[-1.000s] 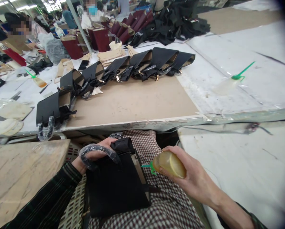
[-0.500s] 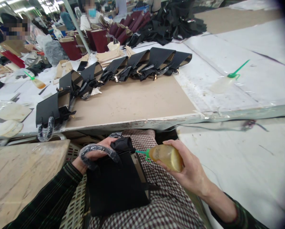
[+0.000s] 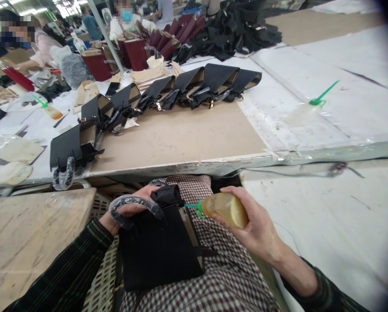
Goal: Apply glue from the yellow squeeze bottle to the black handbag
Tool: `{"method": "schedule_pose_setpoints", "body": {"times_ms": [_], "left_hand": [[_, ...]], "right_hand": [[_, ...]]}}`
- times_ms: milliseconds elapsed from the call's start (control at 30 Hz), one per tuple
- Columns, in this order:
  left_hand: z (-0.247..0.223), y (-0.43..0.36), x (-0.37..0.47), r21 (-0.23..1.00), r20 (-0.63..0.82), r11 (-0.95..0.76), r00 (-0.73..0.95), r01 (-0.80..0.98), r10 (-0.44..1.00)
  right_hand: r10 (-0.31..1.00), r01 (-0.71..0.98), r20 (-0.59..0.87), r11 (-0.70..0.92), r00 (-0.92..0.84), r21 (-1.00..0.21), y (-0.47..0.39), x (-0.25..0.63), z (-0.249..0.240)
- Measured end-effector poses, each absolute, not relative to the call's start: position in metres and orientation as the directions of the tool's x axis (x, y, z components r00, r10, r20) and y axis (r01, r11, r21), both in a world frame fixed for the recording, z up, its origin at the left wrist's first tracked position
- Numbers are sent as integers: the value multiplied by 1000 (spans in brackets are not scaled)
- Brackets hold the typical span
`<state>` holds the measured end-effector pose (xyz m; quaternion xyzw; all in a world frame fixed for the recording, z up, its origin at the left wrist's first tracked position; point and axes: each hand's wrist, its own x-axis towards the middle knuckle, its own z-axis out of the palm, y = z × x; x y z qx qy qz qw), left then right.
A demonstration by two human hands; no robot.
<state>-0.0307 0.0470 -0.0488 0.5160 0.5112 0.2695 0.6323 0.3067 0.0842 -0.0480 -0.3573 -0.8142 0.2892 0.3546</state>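
A black handbag [image 3: 161,251] rests on the checked cloth [image 3: 242,277] over my lap, its plastic-wrapped handle [image 3: 135,201] arching over my left wrist. My left hand [image 3: 137,203] is closed on the bag's upper edge, by the folded black lining; some of its fingers are hidden behind the bag. In my right hand [image 3: 255,229] is a squeeze bottle [image 3: 224,209] of yellowish liquid, lying on its side with fingers and thumb wrapped round it. Its thin green nozzle [image 3: 191,205] points left, with the tip at the bag's top corner beside the lining.
Several similar black bags [image 3: 158,91] lie in a curved row on the worktable [image 3: 194,138]. Other glue-type bottles stand at the right [image 3: 306,110] and left [image 3: 53,112]. Dark red bag pieces [image 3: 134,54] and black material are piled behind. Co-workers sit across the table. A plastic crate [image 3: 99,268] stands lower left.
Both hands, the bag and the bottle keep nearly the same places. The bottle has shifted slightly upward. At the far left a co-worker has moved, an arm now reaching over the table.
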Motion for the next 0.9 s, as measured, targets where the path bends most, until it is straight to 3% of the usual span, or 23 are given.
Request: {"method": "schedule_pose_setpoints", "body": {"times_ms": [900], "left_hand": [[-35, 45, -27, 958, -257, 182, 383, 221, 887]], "right_hand": [[712, 397, 108, 503, -694, -768, 58, 336, -44]]}}
